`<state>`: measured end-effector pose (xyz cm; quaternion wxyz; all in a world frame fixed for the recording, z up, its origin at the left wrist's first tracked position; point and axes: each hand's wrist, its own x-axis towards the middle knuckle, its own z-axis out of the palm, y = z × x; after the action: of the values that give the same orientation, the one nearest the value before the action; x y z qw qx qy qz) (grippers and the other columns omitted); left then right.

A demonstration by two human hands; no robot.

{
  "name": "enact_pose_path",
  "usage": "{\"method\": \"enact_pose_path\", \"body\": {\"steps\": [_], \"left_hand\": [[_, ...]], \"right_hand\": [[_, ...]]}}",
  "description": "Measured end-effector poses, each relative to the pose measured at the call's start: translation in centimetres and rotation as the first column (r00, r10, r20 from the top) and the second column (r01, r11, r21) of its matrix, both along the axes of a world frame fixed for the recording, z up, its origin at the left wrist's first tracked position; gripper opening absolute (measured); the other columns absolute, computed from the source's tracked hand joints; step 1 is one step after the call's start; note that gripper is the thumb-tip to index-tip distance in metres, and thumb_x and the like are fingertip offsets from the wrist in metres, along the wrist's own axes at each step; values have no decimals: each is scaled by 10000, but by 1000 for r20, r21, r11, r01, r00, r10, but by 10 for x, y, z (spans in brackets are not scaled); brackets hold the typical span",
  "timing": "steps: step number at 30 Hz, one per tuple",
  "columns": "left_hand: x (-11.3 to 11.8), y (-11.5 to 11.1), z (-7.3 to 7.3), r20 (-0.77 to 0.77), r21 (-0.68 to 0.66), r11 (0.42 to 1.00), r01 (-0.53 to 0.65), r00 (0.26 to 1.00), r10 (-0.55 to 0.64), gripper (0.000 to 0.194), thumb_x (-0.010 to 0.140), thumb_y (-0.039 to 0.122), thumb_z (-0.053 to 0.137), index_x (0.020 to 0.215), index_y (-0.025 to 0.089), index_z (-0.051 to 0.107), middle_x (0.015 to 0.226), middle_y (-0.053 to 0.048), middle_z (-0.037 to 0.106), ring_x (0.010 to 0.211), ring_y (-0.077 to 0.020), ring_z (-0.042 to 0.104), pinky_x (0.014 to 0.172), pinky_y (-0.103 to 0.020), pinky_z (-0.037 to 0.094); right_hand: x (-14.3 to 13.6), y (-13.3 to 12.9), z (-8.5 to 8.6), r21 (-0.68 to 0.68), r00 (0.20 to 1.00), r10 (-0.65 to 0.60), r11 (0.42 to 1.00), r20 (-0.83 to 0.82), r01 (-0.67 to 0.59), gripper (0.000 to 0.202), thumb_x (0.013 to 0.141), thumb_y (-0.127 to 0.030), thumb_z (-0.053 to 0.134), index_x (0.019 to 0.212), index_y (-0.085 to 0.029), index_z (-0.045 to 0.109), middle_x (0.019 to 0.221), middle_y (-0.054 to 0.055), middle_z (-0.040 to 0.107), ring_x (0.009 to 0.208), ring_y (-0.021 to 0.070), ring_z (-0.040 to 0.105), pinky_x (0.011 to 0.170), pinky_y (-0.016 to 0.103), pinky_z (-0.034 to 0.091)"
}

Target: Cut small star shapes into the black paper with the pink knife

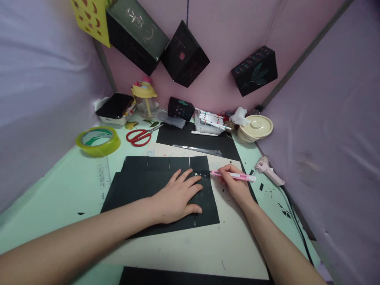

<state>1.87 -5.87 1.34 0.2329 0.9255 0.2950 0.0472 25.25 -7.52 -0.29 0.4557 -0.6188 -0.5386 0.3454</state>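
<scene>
The black paper [136,190] lay flat, slits and small cut-outs near its far edge; the pink knife [234,175] pointed leftward at its right edge.

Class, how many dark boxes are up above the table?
3: the left box, beside the yellow sheet; the middle box, just right of that; the right box, farther along. Others may be out of view.

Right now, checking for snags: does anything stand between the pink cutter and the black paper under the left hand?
Nothing visible: the right hand holds the pink cutter, tip at the right edge of the black paper.
</scene>
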Motion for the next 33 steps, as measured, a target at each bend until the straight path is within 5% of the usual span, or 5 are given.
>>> {"method": "enact_pose_path", "body": {"steps": [5,13,22,28,33], "left_hand": [[10,5,7,73,-52,993,-106,991,110,404,893,459,568,1219,221,570,1341,-73,545,1336,-324,351,1054,-533,291],[23,5,-15,294,-20,961,-277,917,271,250,873,232,592,1116,174,601,1100,-78,569,1071,-239,490,937,-385,426],[21,6,-10,367,-157,928,-339,852,374,238,906,353,546,1032,163,616,972,-55,609,924,-205,556,824,-327,447],[21,14,-3,363,-503,754,-423,688,628,340,850,478,569,701,174,606,740,-20,613,712,-179,552,663,-292,392],[20,22,-7,248,-694,600,-397,650,718,278,816,407,610,719,147,619,697,-45,657,600,-154,572,589,-270,416]], "right_hand": [[-1,-3,2,3,1000,11,1000,-27,-11,230,857,-337,606,684,-187,586,581,-29,569,535,115,480,519,231,363],[-4,-7,-1,33,987,72,997,-147,-68,140,869,-338,607,823,-205,612,622,-30,593,549,116,501,528,231,379],[-4,-10,-2,74,968,177,983,-180,-166,130,871,-340,622,898,-212,622,678,-18,618,582,115,533,561,232,424],[-13,-15,0,107,951,306,948,-45,-300,135,860,-326,633,929,-210,635,768,16,649,685,147,586,609,254,455],[-17,-19,3,173,969,243,954,40,-246,102,863,-300,610,912,-216,638,740,14,650,630,149,587,566,259,462]]}}
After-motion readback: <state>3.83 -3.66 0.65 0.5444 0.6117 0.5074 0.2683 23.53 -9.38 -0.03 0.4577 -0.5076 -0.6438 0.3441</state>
